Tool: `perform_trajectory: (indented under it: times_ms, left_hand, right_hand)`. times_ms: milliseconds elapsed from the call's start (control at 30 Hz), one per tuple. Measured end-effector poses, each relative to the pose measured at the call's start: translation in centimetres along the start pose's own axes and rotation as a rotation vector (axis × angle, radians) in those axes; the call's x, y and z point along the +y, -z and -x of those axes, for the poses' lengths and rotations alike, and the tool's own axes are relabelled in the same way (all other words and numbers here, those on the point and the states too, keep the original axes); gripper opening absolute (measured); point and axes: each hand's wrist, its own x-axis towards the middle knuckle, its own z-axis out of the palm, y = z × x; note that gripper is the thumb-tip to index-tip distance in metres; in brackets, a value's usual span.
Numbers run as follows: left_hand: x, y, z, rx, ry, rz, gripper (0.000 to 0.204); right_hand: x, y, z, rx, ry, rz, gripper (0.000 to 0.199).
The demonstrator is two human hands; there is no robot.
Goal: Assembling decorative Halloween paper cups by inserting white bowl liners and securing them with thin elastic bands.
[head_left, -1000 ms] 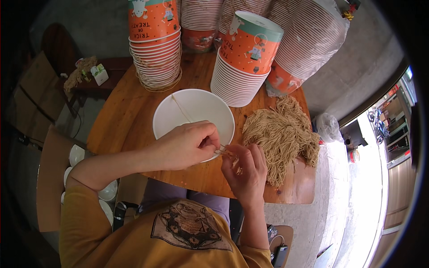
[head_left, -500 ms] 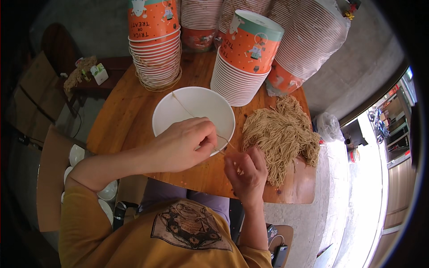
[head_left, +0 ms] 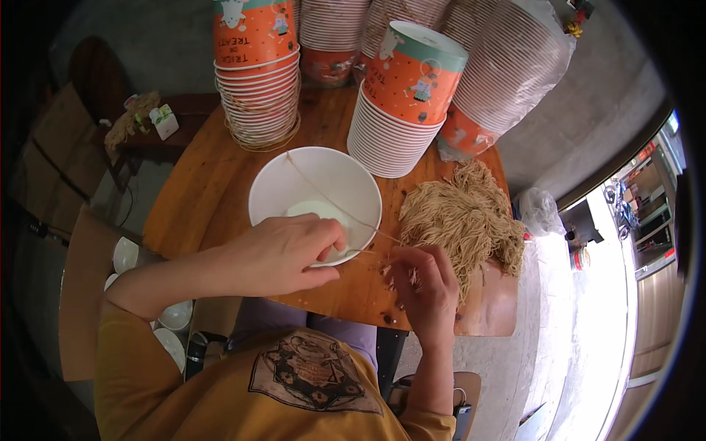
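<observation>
Straw-coloured strands run taut between the two hands, over the near rim of a white paper bowl. The left hand rests on that rim, its grip closed, thumb and fingertips pinching the strand ends. The right hand sits just to the right of it on the wooden counter, fingers curled shut on more strands at the near edge of a tan fibre heap. One long strand lies slantwise across the bowl, beyond the left grip. Farther beyond both grips stand stacks of orange printed paper cups, a second stack tilted, just behind the bowl and heap. Small white bowls lie low to the left of the left forearm, off the counter.
</observation>
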Motion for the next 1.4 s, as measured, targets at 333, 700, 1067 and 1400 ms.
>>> perform_trajectory:
  times_ms: [333, 700, 1067, 1400]
  left_hand:
    - [-3.0, -0.4, 2.8, 0.311, -0.308, -0.299, 0.012]
    - [-2.4, -3.4, 0.6, 0.567, 0.0, 0.044, 0.011]
    - [-4.0, -4.2, 1.0, 0.629, -0.087, 0.062, 0.013]
    - [-6.6, -3.0, 1.9, 0.509, -0.315, 0.046, 0.019]
  right_hand:
    - [-2.2, -2.5, -4.9, -0.025, 0.33, 0.008, 0.016]
    - [-3.6, -4.3, -5.3, -0.118, 0.087, -0.081, 0.012]
    - [-3.1, -5.6, -4.8, 0.133, 0.08, -0.075, 0.017]
    - [-2.4, -3.8, -5.1, 0.106, 0.157, 0.096, 0.017]
